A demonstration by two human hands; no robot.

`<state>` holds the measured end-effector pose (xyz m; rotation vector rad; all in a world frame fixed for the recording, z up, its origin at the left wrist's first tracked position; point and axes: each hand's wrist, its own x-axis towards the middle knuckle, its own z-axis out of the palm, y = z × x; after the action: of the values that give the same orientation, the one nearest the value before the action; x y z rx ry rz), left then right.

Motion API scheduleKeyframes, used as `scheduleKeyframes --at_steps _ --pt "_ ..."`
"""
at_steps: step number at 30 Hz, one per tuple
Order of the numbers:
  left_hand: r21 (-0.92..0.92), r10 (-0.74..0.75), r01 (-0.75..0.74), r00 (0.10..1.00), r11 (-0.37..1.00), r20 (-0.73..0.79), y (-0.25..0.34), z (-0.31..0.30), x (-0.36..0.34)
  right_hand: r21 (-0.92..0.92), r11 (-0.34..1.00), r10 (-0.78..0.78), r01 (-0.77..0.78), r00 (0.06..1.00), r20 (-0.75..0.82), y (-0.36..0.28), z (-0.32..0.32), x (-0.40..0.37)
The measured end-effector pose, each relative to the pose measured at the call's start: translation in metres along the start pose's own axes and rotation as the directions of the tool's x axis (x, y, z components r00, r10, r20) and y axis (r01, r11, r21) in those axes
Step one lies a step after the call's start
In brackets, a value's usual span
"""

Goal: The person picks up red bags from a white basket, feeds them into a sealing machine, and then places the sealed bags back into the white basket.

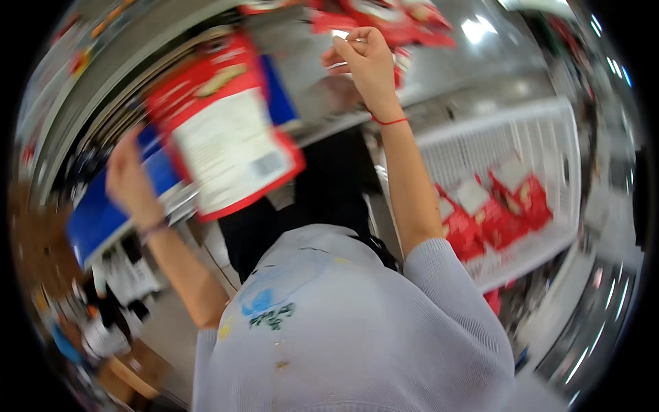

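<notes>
My left hand [132, 182] is smeared by motion at the left side of a large red pouch [226, 147] with a white label panel; whether it touches the pouch cannot be made out. Toward the top middle, over the metal table [473, 75], my right hand [364, 65] has its fingers curled together near the thumb. Something small and pale shows at its fingertips, too unclear to name. Close beyond that hand lie more red packets [391, 20].
A white plastic basket [571, 172] with several red and white packets [504, 213] stands at the right. Blue panels [113, 206] lie at the left below the pouch. Cardboard boxes [141, 367] are at the lower left.
</notes>
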<state>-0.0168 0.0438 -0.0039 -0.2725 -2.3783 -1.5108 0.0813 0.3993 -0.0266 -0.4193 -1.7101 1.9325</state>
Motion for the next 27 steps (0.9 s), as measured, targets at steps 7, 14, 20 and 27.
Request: scheduleKeyframes --at_steps 7,14,20,27 --pt "-0.400 0.196 -0.091 0.953 0.912 0.230 0.107 0.049 -0.056 -0.787 0.394 -0.462 -0.475 0.638 -0.616 0.031 -0.292 -0.191" --pt "-0.275 0.223 -0.073 0.794 0.959 0.566 0.140 0.091 -0.095 -0.391 -0.317 -0.204 -0.864 0.465 -0.862 0.100 -0.406 -0.371" --pt "-0.231 0.176 0.030 0.554 0.973 0.814 0.138 0.091 -0.105 -0.713 0.454 0.269 -0.535 0.845 -0.463 0.031 -0.292 -0.284" --pt "-0.644 0.629 0.001 0.213 0.765 0.748 0.140 0.113 -0.133 -0.874 0.486 0.517 0.006 0.804 0.293 -0.172 -0.081 -0.188"
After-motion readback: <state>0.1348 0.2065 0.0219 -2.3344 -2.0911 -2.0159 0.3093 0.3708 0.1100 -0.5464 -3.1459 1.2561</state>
